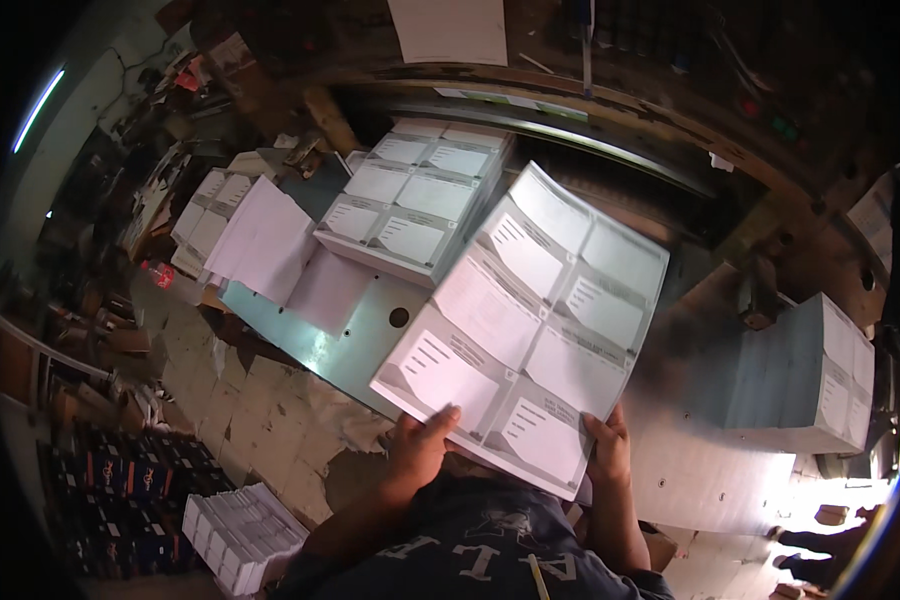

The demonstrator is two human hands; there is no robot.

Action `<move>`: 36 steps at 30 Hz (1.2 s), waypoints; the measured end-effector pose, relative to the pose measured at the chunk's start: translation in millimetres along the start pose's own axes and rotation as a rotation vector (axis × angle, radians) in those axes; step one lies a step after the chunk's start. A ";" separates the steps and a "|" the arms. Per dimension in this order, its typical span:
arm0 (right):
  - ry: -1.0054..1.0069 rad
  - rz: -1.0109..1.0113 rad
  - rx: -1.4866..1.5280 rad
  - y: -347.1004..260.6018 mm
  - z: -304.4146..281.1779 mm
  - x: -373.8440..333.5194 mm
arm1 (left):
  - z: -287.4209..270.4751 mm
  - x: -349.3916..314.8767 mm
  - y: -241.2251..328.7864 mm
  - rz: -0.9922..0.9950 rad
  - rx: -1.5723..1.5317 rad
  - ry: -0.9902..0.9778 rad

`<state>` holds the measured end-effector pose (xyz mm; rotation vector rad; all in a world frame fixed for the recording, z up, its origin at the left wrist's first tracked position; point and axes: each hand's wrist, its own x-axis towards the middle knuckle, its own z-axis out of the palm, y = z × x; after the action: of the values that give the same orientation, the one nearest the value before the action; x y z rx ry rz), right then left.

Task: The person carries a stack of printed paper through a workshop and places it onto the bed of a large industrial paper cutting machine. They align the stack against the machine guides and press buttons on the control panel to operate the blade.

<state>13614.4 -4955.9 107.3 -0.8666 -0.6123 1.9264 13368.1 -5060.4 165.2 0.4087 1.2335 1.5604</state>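
A stack of printed sheets [545,330], white with grey label-like panels in two columns, is held tilted in front of me. My left hand [422,448] is closed on its near left corner, the thumb on top and the other fingers underneath. Near the right corner my right hand [608,445] grips the same stack, again with the thumb above. Beyond it, a taller stack of similar sheets [410,195] stands on a metal table [370,325]. The held stack hides part of the table behind it.
Loose white sheets [260,240] overhang the table's left side. Another tall paper stack [805,375] stands on the right. Across the back runs a dark machine beam [620,150] above a slot. Bundled paper [240,535] and dark boxes [120,480] sit at lower left.
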 end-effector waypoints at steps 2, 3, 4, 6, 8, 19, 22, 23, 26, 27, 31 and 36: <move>-0.064 -0.013 -0.011 -8.3 28.9 20.9 | -12.2 14.7 14.4 0.032 -0.128 0.042; -0.112 -0.019 -0.009 -9.4 46.3 33.7 | -22.5 22.0 26.4 0.058 -0.175 0.040; -0.151 -0.034 -0.010 -10.5 63.2 46.2 | -30.7 32.4 38.9 0.077 -0.223 0.025; -0.197 -0.014 -0.011 -1.0 99.5 76.2 | -47.3 52.5 67.3 0.106 -0.247 0.032; -0.248 0.023 0.021 11.1 136.7 108.1 | -78.8 81.8 86.5 0.145 -0.254 0.032; -0.187 0.036 -0.057 48.6 260.3 322.8 | -159.3 312.4 171.7 0.015 -0.384 0.080; -0.097 0.176 -0.325 31.1 264.6 371.6 | -173.5 352.0 180.1 -0.048 -0.387 0.034; -0.100 0.208 -0.490 16.5 278.5 368.6 | -176.0 346.7 187.7 -0.091 -0.411 0.028; -0.092 0.240 -0.862 2.4 295.1 369.8 | -195.4 316.9 187.5 -0.117 -0.239 0.208; -0.046 0.120 -1.175 -1.2 288.6 377.4 | -196.2 299.0 190.2 -0.058 -0.090 0.301; 0.258 -0.039 -1.835 -17.7 283.9 369.7 | -236.0 291.4 190.3 0.228 1.045 0.192; 0.085 -0.171 -1.935 32.4 265.2 253.8 | -245.1 326.6 230.6 0.369 1.582 -0.082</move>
<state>13305.4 -4765.1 169.7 -1.7891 -2.4328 0.5850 12936.0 -4878.4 157.2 1.7189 2.2044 0.4715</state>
